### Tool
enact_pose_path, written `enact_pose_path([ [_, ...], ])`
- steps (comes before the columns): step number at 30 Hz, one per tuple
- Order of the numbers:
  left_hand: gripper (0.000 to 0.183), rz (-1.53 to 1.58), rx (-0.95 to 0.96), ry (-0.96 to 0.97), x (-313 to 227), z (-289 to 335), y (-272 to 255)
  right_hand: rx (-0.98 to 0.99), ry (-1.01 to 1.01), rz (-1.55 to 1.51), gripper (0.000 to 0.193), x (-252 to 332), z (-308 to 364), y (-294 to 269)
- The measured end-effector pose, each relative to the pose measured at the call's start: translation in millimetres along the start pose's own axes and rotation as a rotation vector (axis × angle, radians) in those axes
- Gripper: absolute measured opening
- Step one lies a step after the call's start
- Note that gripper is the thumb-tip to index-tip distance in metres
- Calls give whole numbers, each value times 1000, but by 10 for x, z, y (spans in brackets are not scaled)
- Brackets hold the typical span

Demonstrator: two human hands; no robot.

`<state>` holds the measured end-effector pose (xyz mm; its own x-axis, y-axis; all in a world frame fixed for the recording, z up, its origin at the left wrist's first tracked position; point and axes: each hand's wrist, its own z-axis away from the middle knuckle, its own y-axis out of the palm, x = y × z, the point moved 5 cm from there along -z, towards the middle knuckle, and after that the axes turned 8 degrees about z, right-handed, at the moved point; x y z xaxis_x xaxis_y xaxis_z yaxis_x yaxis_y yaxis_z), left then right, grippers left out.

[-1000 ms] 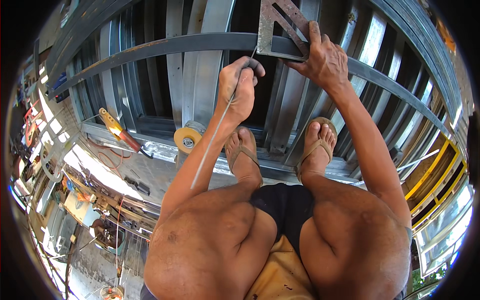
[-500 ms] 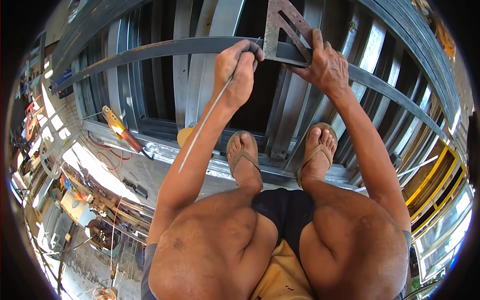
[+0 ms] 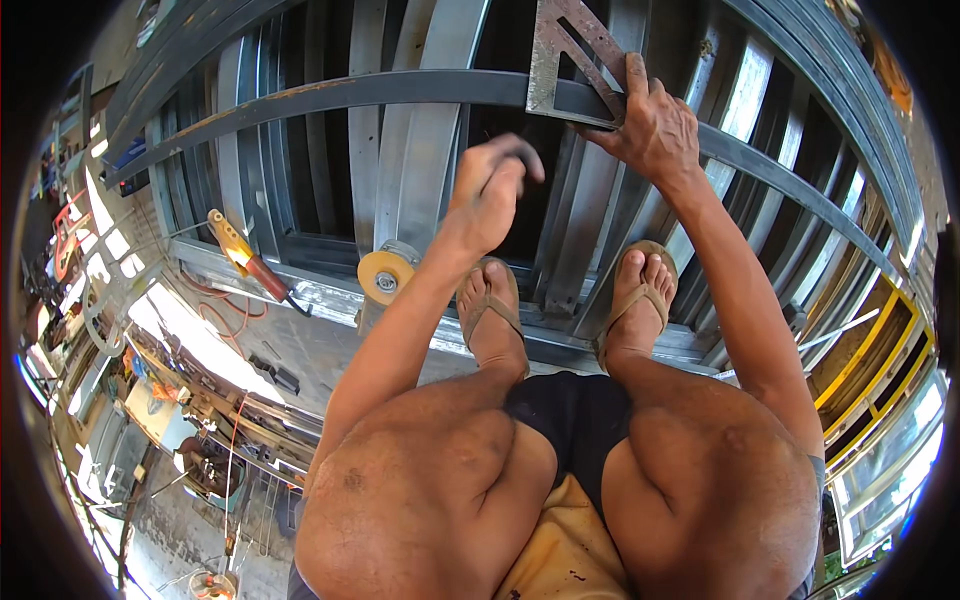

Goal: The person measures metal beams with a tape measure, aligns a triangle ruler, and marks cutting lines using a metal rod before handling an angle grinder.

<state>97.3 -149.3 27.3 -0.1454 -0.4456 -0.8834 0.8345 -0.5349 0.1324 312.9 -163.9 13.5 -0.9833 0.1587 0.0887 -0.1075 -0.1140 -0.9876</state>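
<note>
My right hand grips the lower right side of a worn metal speed square. The square lies across a long dark steel bar, its bottom edge along the bar's near side. Below the bar, left of the square, is my left hand, smeared by motion. Its fingers are curled; whatever they hold, if anything, does not show. Under the bar run several grey steel channels with dark gaps between them.
My sandalled feet rest on the metal frame below. Left of them stands a tan disc on a tool. A yellow and brown power tool with a cord lies further left. A yellow frame is at the right.
My left hand has dropped away from the bar, toward me. The thin grey rod that ran from it along the forearm no longer shows. My right hand and the square stay put.
</note>
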Motion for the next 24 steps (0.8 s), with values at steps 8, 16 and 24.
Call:
enact_pose_path([
  [8,19,63,-138,25,-134,179,32,-17,5,-34,105,-24,-21,-33],
  [16,21,160,-75,73,-233,-427,-129,23,23,-32,106,5,-13,16],
  [24,28,234,-119,-31,-131,-414,-212,-18,0,9,108,-21,9,30],
])
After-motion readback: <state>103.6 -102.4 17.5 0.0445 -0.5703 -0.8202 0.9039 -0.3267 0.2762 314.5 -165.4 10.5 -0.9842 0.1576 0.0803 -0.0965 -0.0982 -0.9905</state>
